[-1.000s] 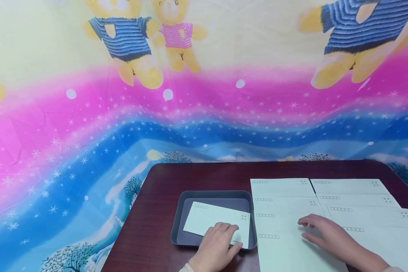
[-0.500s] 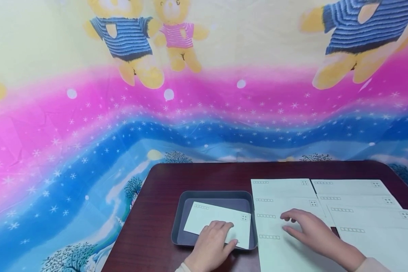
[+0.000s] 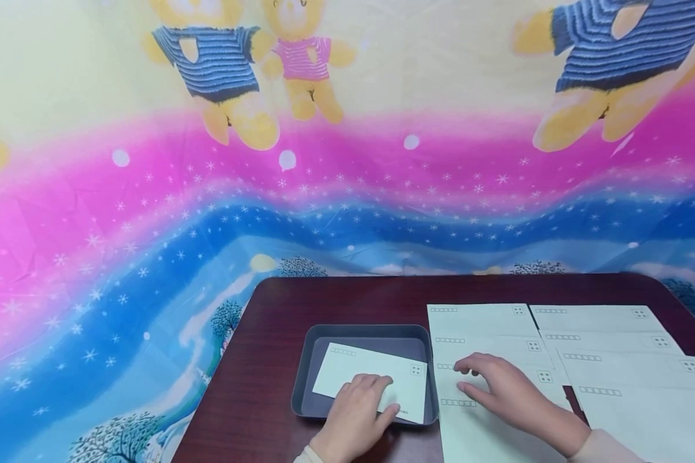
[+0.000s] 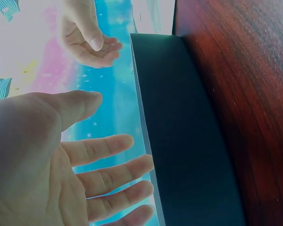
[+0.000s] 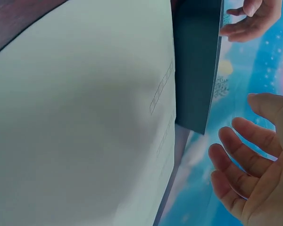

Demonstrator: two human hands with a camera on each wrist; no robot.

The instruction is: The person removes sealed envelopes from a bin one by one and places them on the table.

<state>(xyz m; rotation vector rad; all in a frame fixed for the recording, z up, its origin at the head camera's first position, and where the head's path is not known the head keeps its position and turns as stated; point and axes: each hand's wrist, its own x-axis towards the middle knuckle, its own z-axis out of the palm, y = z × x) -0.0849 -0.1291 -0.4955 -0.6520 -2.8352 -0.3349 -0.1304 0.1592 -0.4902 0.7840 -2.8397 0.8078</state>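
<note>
A dark grey tray [image 3: 367, 330] holds a pale envelope [image 3: 347, 365] lying askew, printed with a row of small boxes and a stamp square. My left hand [image 3: 353, 418] hovers over the tray's near edge. In the left wrist view its fingers [image 4: 114, 175] are spread and nothing lies between them; the tray wall [image 4: 184, 127] stands beside the fingertips. To the right, my right hand [image 3: 506, 393] is above the left column of overlapping envelopes [image 3: 477, 320]. Its fingers [image 5: 243, 153] are loosely bent and hold nothing in the right wrist view.
A second column of overlapping envelopes [image 3: 596, 319] lies farther right on the dark reddish wooden table [image 3: 249, 379]. The tray stands close to the left column. A colourful cloth [image 3: 347, 180] with printed bears hangs behind the table.
My right hand has moved left across the envelopes, toward the tray. The left hand has shifted slightly left. The envelope in the tray stays where it was.
</note>
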